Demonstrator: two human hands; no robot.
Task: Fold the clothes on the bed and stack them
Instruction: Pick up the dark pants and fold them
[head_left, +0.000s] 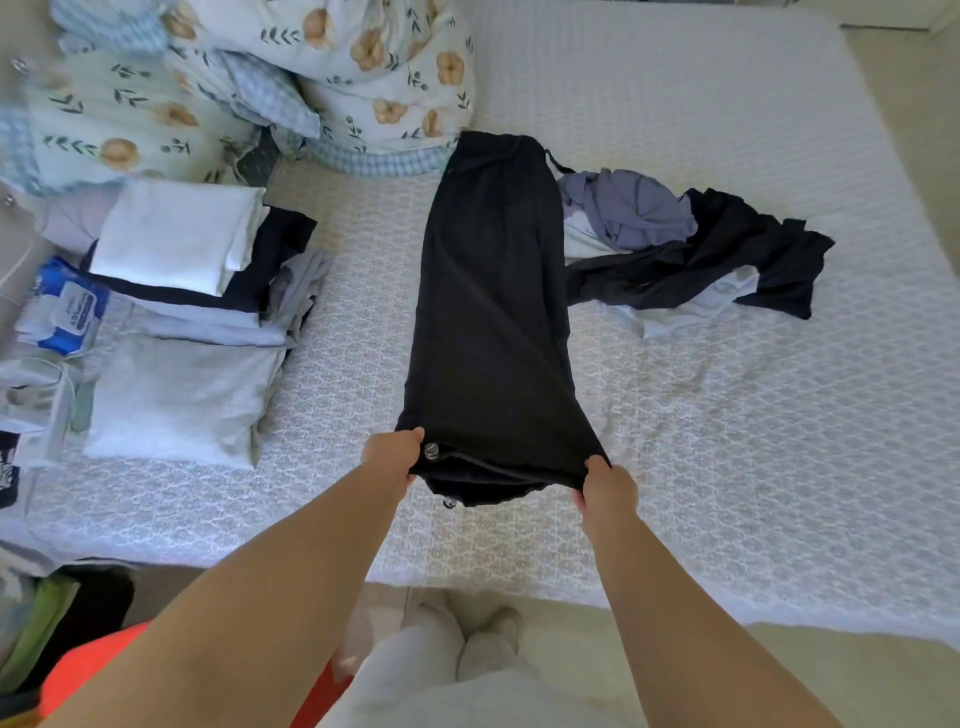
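Observation:
A long black pair of trousers (491, 312) lies stretched lengthwise down the middle of the white patterned bed (727, 415). My left hand (392, 457) grips its near left corner and my right hand (605, 486) pinches its near right corner, lifting that end slightly off the bed. A round metal toggle (431, 450) shows at the hem beside my left hand. To the left sits a stack of folded clothes (182, 291), white on top, dark and grey beneath. Right of the trousers lies a loose heap of unfolded clothes (691, 249), purple, black and pale pieces.
Flowered pillows and bedding (249, 78) are piled at the far left. A blue and white packet (65, 306) lies at the left edge of the bed. Orange and green items (78, 654) sit on the floor at lower left. My legs stand at the bed's near edge.

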